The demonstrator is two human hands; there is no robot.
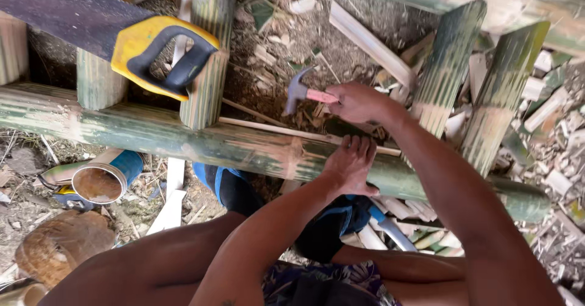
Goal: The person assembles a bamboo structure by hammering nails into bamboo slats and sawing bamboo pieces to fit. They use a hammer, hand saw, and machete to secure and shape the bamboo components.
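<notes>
A thick green bamboo pole [183, 137] lies crosswise in front of me. My left hand [351, 165] rests on top of it, fingers curled over its far side against a thin pale bamboo strip [274, 129]. My right hand [359, 102] is closed on the pink handle of a small claw hammer [300, 91], whose dark head hangs above the littered ground just beyond the pole.
A handsaw with a yellow-and-black handle [159, 53] lies across upright bamboo posts [210, 50] at the left. Two split bamboo slats [448, 68] lean at the right. A cut tube with a blue band [106, 178] lies lower left. Chips and offcuts cover the ground.
</notes>
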